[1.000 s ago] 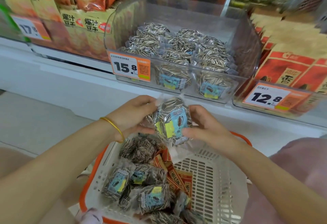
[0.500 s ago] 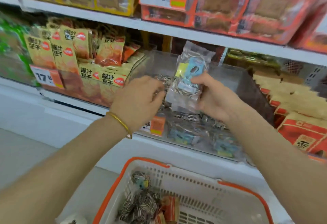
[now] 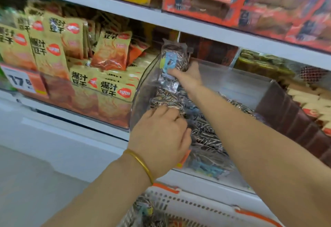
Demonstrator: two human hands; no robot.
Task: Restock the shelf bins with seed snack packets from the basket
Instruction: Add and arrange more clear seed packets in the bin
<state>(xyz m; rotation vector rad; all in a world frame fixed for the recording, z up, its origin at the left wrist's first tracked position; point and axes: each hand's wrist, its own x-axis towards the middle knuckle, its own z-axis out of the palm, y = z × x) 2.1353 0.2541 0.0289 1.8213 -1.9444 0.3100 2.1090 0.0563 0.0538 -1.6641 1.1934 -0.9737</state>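
Observation:
My right hand [image 3: 188, 75] grips a clear seed packet [image 3: 172, 60] with a blue and yellow label, held upright over the back left of the clear shelf bin [image 3: 141, 92]. Striped seed packets [image 3: 204, 130] fill the bin. My left hand [image 3: 161, 137], with a gold bangle on its wrist, reaches over the bin's front edge; its curled fingers rest on the packets there, and whether they hold one is hidden. Below, the white basket with orange trim [image 3: 197, 207] shows more seed packets [image 3: 143, 210] at its left.
Yellow and orange snack bags [image 3: 53, 53] fill the bin to the left, behind a price tag [image 3: 21, 81]. Red-brown packs [image 3: 308, 112] sit in the bin to the right. The shelf board above [image 3: 197, 28] carries red boxes [image 3: 268, 6].
My right hand has carried the packet from above the basket up and deeper into the clear bin. My left hand has let go of it and come down onto the front packets.

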